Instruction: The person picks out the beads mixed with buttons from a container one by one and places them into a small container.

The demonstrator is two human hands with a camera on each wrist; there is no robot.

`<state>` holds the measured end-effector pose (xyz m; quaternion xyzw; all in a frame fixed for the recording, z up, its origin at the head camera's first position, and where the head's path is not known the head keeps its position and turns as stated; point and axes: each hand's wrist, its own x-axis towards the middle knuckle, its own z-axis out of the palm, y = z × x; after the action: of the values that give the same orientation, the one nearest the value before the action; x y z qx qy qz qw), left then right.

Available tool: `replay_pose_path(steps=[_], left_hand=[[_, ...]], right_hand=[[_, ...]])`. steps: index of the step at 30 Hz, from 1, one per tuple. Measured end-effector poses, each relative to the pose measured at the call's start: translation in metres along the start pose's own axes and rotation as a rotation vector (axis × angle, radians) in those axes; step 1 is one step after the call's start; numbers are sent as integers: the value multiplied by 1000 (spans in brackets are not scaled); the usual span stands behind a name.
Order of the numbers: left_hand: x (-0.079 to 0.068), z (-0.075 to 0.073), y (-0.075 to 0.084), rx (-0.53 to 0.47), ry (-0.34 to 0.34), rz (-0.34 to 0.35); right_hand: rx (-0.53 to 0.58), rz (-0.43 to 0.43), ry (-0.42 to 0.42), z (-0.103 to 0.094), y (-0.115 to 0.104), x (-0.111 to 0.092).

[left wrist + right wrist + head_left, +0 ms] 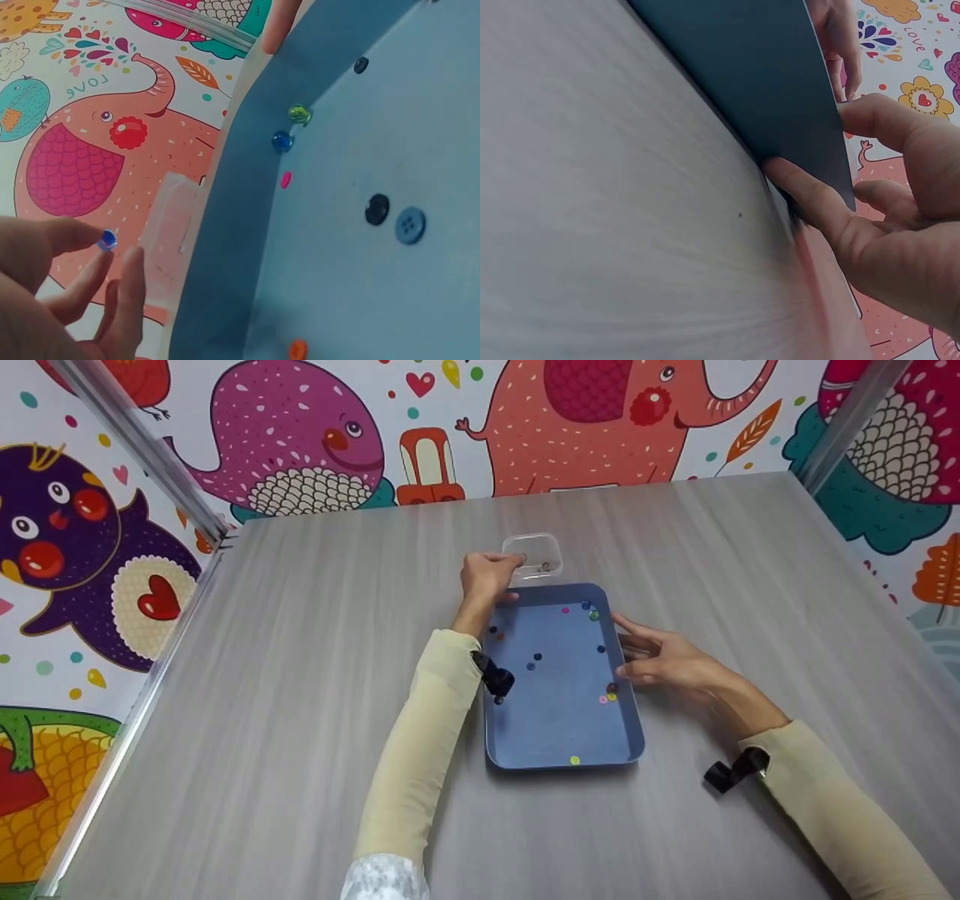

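My left hand (486,576) pinches a small blue glass marble (106,240) between thumb and index finger. It is beside the left side of a small clear plastic box (551,544), just beyond the tray's far edge. A few small items lie in that box, too small to tell. The blue rectangular tray (555,727) holds scattered buttons, such as a blue button (410,226), and shiny marbles, among them a green marble (299,114). My right hand (671,660) touches the tray's right side, its fingertips against the outer wall and rim.
The grey wood-grain table (315,660) carries the tray and box. Behind it stands a wall (450,405) printed with cartoon animals. Metal posts (142,442) rise at the table's corners. Each sleeve carries a small black camera (495,676) on a strap.
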<state>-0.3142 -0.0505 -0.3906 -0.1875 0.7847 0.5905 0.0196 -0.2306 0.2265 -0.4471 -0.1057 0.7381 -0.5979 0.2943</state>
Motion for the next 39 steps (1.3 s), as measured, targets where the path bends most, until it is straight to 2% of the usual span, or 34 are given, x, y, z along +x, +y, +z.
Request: replay_pose_path(steps=[16, 26, 30, 39], left_hand=[[8, 4, -6, 18, 25, -34], [5, 1, -9, -17, 27, -52], [1, -1, -8, -38, 14, -45], [-2, 1, -9, -19, -24, -29]], right_hand=[[-24, 11, 21, -1, 0, 0], [14, 15, 13, 1, 2, 3], [26, 20, 22, 2, 1, 4], [6, 20, 20, 0, 2, 3]])
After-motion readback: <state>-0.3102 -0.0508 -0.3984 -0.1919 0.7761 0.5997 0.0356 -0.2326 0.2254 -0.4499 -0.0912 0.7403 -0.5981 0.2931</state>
